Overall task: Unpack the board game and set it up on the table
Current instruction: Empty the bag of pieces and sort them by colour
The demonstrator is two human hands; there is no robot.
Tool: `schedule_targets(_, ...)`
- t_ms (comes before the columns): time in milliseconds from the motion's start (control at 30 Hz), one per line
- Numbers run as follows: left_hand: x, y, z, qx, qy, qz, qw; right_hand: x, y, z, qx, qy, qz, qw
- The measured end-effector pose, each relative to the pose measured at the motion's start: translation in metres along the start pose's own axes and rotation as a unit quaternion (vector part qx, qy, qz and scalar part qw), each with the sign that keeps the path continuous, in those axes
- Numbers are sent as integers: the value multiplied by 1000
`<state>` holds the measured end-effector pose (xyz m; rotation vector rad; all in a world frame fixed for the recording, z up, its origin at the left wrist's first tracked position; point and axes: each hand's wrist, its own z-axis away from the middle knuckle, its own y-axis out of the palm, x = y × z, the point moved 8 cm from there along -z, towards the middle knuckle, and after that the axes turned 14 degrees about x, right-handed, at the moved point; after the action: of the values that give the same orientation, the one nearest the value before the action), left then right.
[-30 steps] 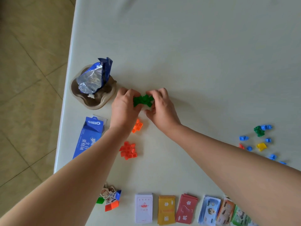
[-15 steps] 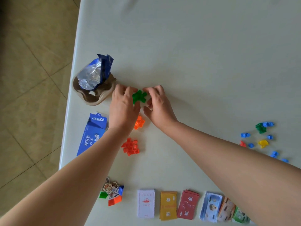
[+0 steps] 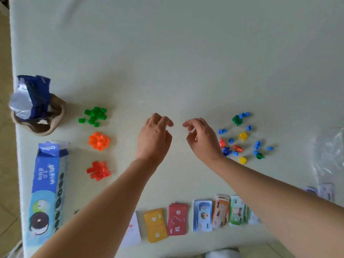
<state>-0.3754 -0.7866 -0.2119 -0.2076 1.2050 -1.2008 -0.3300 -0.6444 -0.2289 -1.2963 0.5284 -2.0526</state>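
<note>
Three small heaps of plastic houses lie in a column at the left: green houses [image 3: 95, 115], orange houses [image 3: 99, 140], red houses [image 3: 98, 170]. My left hand [image 3: 153, 135] and my right hand [image 3: 202, 137] hover side by side over the table's middle, fingers loosely curled, holding nothing. Just right of my right hand lie scattered loose pieces [image 3: 242, 136], mostly blue with some yellow, red and green. Along the near edge sit card stacks: white cards [image 3: 133, 231], yellow cards [image 3: 155, 225], red cards [image 3: 176, 219], and banknote stacks [image 3: 220, 213].
A brown bowl [image 3: 55, 123] holding a torn blue foil wrapper [image 3: 31, 97] stands at the left edge, with a blue Oreo box [image 3: 47, 187] in front of it. A clear plastic bag [image 3: 329, 151] lies at the right. The pale table [image 3: 167, 53] ends at the left.
Both hands let go of the green houses and moved right to the table's middle. The green heap now lies by itself; the camera view swung rightward.
</note>
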Motion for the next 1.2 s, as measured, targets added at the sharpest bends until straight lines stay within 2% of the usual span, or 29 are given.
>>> schedule_targets(233, -99, 93, -26, 136, 60, -36, 988, -102, -66, 61, -52, 95, -9, 994)
schedule_targets(333, -122, 119, -40, 169, 84, -77, 979, -129, -75, 72, -45, 115, -6, 992)
schedule_targets(467, -138, 137, -56, 142, 133, -157, 968, -138, -80, 72, -17, 105, 11, 994)
schedule_targets(633, -139, 135, -66, 122, 152, -153, 969, -134, -73, 55, 33, 92, 63, 993)
schedule_targets(733, -134, 132, -67, 122, 94, -117, 981, -133, -68, 47, 47, 94, 118, 987)
schedule_targets(800, -127, 129, -67, 113, 45, -62, 991, -133, -70, 45, 34, 86, 109, 990)
schedule_targets(967, -115, 128, -68, 102, -52, 60, 992, -138, -79, 48, 6, 64, -27, 998)
schedule_targets(1067, -102, 130, -64, 78, -136, 193, 969, -145, -87, 56, 6, 66, -42, 997)
schedule_targets(1200, -93, 128, -54, 48, -190, 331, 923, -151, -94, 60, 12, 82, 1, 997)
